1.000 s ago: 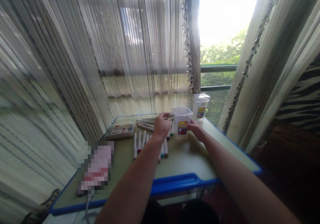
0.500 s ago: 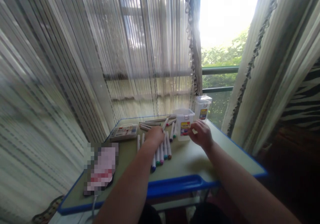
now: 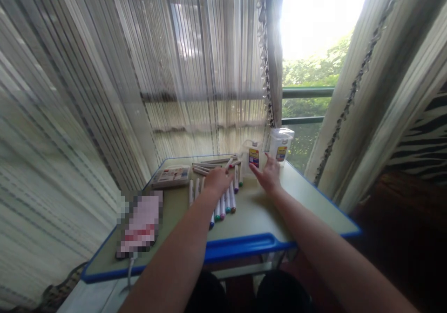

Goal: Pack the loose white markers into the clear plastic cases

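Note:
My left hand [image 3: 219, 181] is over a group of markers on the table, fingers closed around a white marker [image 3: 229, 162] whose end sticks up past them. Below and beside that hand, several white markers with coloured ends [image 3: 227, 201] lie side by side; my wrist covers part of the row. My right hand [image 3: 269, 175] is open, thumb and fingers apart, just in front of a clear plastic container [image 3: 248, 163] with a yellow and blue label. Whether it touches the container, I cannot tell. A second clear container [image 3: 281, 148] stands behind to the right.
Other thin markers [image 3: 206, 167] lie loosely near the table's back edge. A flat clear case [image 3: 171, 177] is at the left. In front of it lies a blurred-out phone-like object [image 3: 141, 224] with a cable. The table [image 3: 300, 206] has a blue rim; curtains hang close behind.
My right hand has shifted left and spread its fingers. The nearer container now sits farther back, away from me. My left hand stays over the markers.

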Motion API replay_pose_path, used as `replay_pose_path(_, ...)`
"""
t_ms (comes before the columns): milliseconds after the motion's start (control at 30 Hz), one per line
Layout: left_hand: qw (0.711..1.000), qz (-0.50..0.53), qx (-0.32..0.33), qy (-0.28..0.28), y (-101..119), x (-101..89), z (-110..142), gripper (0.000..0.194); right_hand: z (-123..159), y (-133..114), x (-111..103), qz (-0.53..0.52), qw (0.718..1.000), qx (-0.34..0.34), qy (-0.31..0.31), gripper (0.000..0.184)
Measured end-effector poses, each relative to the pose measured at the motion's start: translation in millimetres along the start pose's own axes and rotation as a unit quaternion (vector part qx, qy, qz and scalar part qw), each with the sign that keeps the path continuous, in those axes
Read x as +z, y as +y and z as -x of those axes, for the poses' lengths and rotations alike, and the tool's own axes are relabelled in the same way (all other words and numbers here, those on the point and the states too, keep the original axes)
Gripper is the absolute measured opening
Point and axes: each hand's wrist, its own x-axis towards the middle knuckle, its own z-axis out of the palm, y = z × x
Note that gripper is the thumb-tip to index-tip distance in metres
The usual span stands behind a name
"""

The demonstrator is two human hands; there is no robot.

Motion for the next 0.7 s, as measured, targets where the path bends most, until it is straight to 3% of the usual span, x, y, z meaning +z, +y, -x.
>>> replay_pose_path(67,0.999,-0.006,0.037,-0.016,3,2.3,0,0.033,-5,11,9,-0.041,0.994,0.086,-0.057,0.086)
replay_pose_path(167,0.997,-0.012,0.068,-0.038,5,5.2,0,0.033,-7,18,16,-0.074,0.980,0.161,-0.085,0.098)
replay_pose_path(333,0.997,-0.015,0.064,-0.029,1,7.4,-1,0.031,-9,17,11,-0.084,0.977,0.180,-0.080,0.098)
replay_pose_path(467,0.997,-0.006,0.074,-0.018,0,6.5,-1,0.029,-12,14,3,-0.159,0.963,0.203,-0.074,0.093)
replay_pose_path(600,0.989,0.136,0.065,0.013,5,5.8,-1,0.032,-11,2,-4,-0.213,0.958,0.160,-0.105,0.068)
replay_pose_path(700,0.940,0.337,0.045,0.039,10,6.7,-3,0.047,-2,-10,-7,-0.161,0.979,0.026,-0.126,0.068)
